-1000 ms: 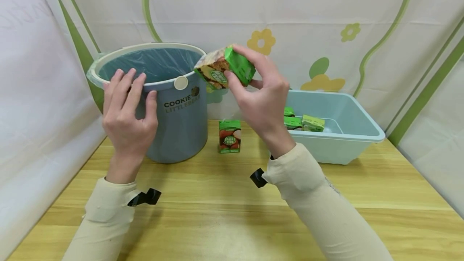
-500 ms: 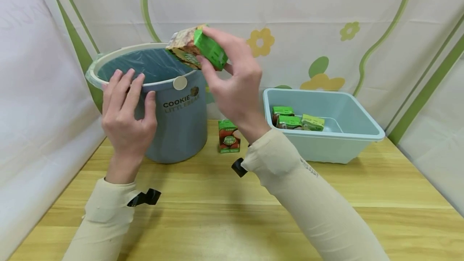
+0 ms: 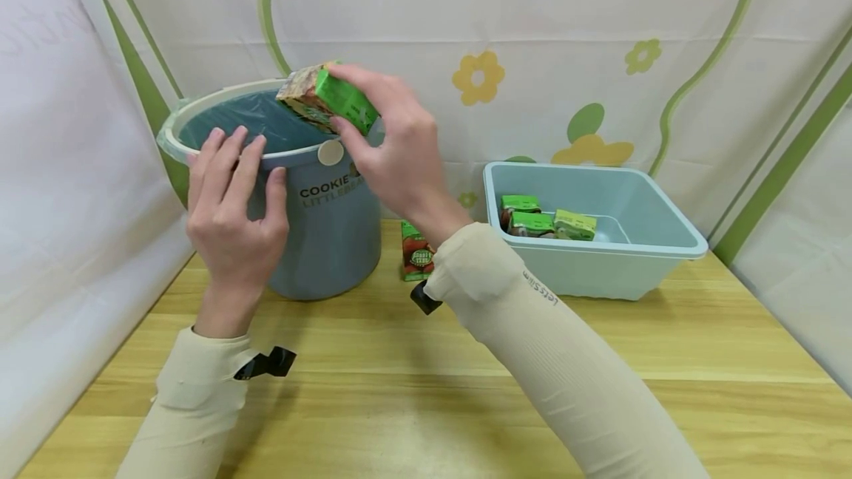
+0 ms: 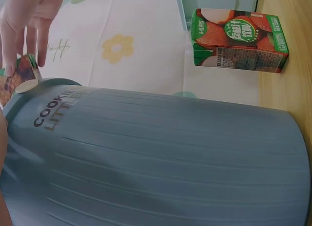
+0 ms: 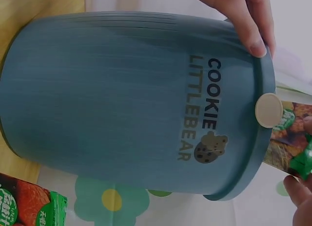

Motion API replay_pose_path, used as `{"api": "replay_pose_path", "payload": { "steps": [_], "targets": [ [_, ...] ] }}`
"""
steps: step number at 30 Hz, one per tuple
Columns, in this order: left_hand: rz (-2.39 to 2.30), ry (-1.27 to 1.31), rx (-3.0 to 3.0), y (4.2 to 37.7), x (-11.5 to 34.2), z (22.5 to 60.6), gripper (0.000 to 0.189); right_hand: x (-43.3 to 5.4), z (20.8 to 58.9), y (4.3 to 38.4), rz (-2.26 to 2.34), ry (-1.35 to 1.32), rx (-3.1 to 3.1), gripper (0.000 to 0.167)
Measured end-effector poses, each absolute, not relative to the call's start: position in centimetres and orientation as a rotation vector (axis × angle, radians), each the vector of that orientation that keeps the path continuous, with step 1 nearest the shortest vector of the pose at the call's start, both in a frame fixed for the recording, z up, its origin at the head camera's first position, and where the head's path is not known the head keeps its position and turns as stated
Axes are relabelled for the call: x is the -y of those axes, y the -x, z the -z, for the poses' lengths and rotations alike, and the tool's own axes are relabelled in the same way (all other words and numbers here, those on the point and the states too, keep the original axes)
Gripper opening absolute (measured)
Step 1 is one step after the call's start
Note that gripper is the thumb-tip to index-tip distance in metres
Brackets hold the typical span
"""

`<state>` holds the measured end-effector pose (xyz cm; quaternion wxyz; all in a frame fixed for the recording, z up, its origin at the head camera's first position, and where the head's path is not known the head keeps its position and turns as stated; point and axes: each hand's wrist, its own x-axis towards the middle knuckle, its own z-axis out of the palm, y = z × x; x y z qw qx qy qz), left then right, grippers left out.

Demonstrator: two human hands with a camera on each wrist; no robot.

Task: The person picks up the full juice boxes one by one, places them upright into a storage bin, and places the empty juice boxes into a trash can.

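My left hand point(image 3: 236, 220) holds the near-left rim of a blue trash can point(image 3: 326, 235) marked COOKIE LITTLEBEAR, its thumb outside and its fingers over the edge. In my right hand point(image 3: 396, 143), a green juice box point(image 3: 346, 100) with a brown food picture is pinched between thumb and fingers. That juice box tilts over the can's right rim, one end above the opening. A clear liner point(image 3: 256, 120) lines the can. On the table, a red and green juice box point(image 4: 239, 40) stands just right of the can, partly hidden by my right wrist in the head view.
A light blue plastic bin point(image 3: 599, 248) stands at the right on the wooden table point(image 3: 373, 390), with several small juice boxes point(image 3: 531, 225) inside at its left. White cloth walls point(image 3: 399, 6) with printed flowers rise behind and at both sides.
My right hand has carried the juice box leftward to the trash can, first rising and then dipping toward the rim. My left hand stays at the rim.
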<state>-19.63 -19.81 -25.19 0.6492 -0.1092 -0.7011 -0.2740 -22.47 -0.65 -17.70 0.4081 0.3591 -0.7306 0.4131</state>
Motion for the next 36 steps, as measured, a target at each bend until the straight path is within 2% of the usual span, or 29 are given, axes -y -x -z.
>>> {"api": "replay_pose_path", "payload": {
  "steps": [14, 26, 36],
  "targets": [
    [0.621, 0.243, 1.612, 19.5, 20.1, 25.2, 0.034, 1.9, 17.3, 23.6, -1.377, -0.738, 2.097, 0.053],
    [0.628, 0.248, 1.589, 19.4, 19.9, 25.0, 0.033, 2.5, 17.1, 24.1, -1.291, -0.710, 2.284, 0.047],
    [0.627, 0.240, 1.594, 19.2, 20.0, 24.8, 0.033, 2.2, 16.4, 24.3, -1.219, -0.711, 2.385, 0.051]
  ]
}}
